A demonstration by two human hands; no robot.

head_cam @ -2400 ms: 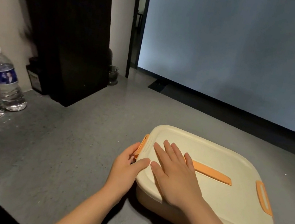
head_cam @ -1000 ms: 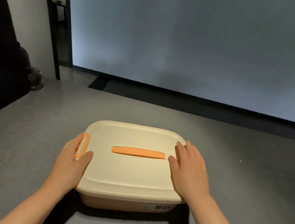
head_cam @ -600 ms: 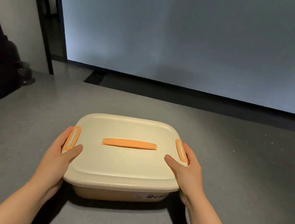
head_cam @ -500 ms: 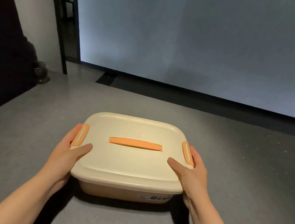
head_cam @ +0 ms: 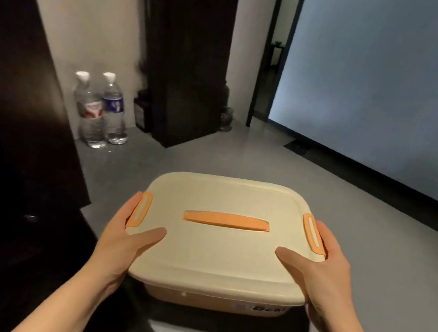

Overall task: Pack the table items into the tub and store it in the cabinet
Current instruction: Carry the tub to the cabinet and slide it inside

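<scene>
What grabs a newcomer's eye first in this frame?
The cream tub with its lid on and orange handle, centre frame, gripped at each end by the left hand and right hand beside the orange side clips. Next, two water bottles standing against the wall, back left on the grey surface.

Cream tub [head_cam: 220, 257] with orange handle [head_cam: 226, 220] and clips, grey table [head_cam: 372, 251], white-capped bottles [head_cam: 98, 112].
</scene>
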